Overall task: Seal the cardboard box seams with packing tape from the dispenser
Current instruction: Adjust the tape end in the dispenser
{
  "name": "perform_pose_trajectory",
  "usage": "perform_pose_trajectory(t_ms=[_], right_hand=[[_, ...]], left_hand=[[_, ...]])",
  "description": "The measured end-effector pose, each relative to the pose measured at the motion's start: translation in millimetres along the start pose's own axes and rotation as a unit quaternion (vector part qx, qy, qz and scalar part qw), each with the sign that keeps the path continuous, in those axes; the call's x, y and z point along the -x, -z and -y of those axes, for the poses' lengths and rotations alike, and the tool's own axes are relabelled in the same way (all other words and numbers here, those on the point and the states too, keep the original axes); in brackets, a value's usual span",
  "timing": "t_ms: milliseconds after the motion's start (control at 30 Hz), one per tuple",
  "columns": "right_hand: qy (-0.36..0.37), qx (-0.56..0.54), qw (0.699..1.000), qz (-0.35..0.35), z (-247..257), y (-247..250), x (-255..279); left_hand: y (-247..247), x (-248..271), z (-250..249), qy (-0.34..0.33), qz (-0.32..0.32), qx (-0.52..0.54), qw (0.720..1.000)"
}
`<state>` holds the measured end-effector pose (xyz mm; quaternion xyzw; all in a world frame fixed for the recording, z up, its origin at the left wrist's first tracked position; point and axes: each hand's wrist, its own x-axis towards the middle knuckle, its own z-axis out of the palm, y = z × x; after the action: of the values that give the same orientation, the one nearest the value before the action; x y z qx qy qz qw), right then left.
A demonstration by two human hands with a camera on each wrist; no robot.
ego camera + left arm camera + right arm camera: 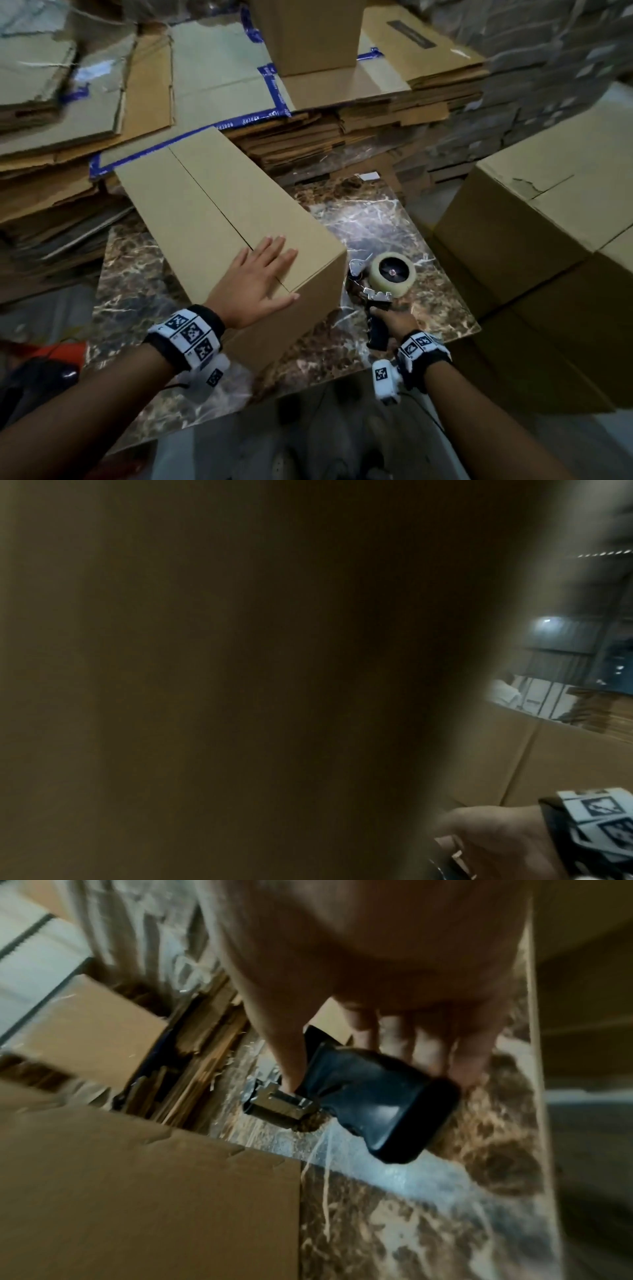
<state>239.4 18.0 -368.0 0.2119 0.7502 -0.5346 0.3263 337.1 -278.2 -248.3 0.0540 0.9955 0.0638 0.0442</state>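
A brown cardboard box (219, 209) lies on the marbled table (387, 219), its closed flaps meeting in a bare centre seam. My left hand (255, 281) rests flat on the near end of its top, fingers straight across the seam. To the right of the box the tape dispenser (383, 277) sits low over the table with its roll of pale tape facing up. My right hand (390, 320) grips its black handle (373, 1096), thumb and fingers curled round it. The left wrist view is filled by the dark box wall (240, 669); my right hand (493, 840) shows at its lower right.
Stacks of flattened cartons (85, 113), some with blue tape, crowd the back and left. An upright box (308, 34) stands on them at the top. Large closed boxes (534, 226) press against the table's right edge. Bare marble lies between the box and those cartons.
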Motion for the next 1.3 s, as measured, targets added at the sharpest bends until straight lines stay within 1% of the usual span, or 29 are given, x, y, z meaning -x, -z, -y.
perform_pose_trajectory(t_ms=[33,100,133,167,233,267,300,400,433,500,533,600,633,667,767,833,900,1000,1100,1167,1200,1233,1300], right_hand=[[-0.020,-0.028,0.999,0.033,-10,-2,-21],[-0.055,-0.056,0.992,0.096,-36,-3,-79],[-0.074,-0.082,0.984,0.141,-40,-6,-95],[-0.088,-0.109,0.976,0.165,-29,-8,-90],[-0.112,-0.174,0.949,0.238,4,-6,-61],[-0.114,-0.207,0.929,0.284,20,-4,-50],[-0.124,-0.232,0.916,0.302,31,0,-45],[-0.139,-0.272,0.906,0.292,57,15,-48],[-0.124,-0.263,0.913,0.285,66,20,-44],[-0.091,-0.260,0.913,0.302,78,31,-39],[-0.086,-0.271,0.907,0.312,84,34,-37],[-0.063,-0.263,0.914,0.302,98,46,-32],[-0.043,-0.245,0.925,0.288,105,51,-27],[-0.022,-0.235,0.928,0.287,112,58,-27],[0.025,-0.202,0.942,0.268,131,79,-17],[0.056,-0.203,0.945,0.251,141,89,-12],[0.085,-0.204,0.943,0.249,147,94,-4],[0.099,-0.201,0.941,0.254,153,92,6],[0.100,-0.182,0.938,0.277,157,82,13],[0.111,-0.164,0.938,0.284,160,73,17],[0.119,-0.155,0.939,0.282,162,68,21],[0.135,-0.153,0.941,0.271,165,63,26],[0.190,-0.131,0.950,0.209,171,55,35]], left_hand=[[0,-3,-2,0.006,-0.003,0.000,1.000],[0,-6,-6,0.019,-0.007,0.000,1.000],[0,-7,-8,0.027,-0.008,0.000,1.000],[0,-8,-10,0.035,-0.008,-0.001,0.999],[-2,-11,-14,0.059,-0.009,-0.004,0.998],[-2,-13,-18,0.075,-0.010,-0.006,0.997],[-3,-16,-22,0.093,-0.011,-0.004,0.996],[-3,-33,-41,0.155,-0.013,0.014,0.988],[-3,-41,-48,0.175,-0.014,0.017,0.984],[-3,-60,-63,0.212,-0.018,0.023,0.977],[-3,-71,-70,0.229,-0.020,0.026,0.973],[-2,-95,-86,0.263,-0.027,0.032,0.964],[-1,-107,-93,0.277,-0.030,0.041,0.959],[0,-120,-102,0.290,-0.032,0.051,0.955],[3,-155,-123,0.326,-0.011,0.086,0.941],[7,-172,-135,0.339,-0.003,0.122,0.933],[11,-183,-140,0.338,0.000,0.165,0.927],[18,-185,-129,0.325,0.021,0.232,0.917],[33,-167,-109,0.277,0.004,0.307,0.911],[51,-146,-94,0.250,-0.023,0.397,0.883],[57,-134,-81,0.240,-0.035,0.415,0.877],[63,-123,-64,0.231,-0.047,0.407,0.882],[69,-98,-20,0.239,-0.075,0.322,0.913]])
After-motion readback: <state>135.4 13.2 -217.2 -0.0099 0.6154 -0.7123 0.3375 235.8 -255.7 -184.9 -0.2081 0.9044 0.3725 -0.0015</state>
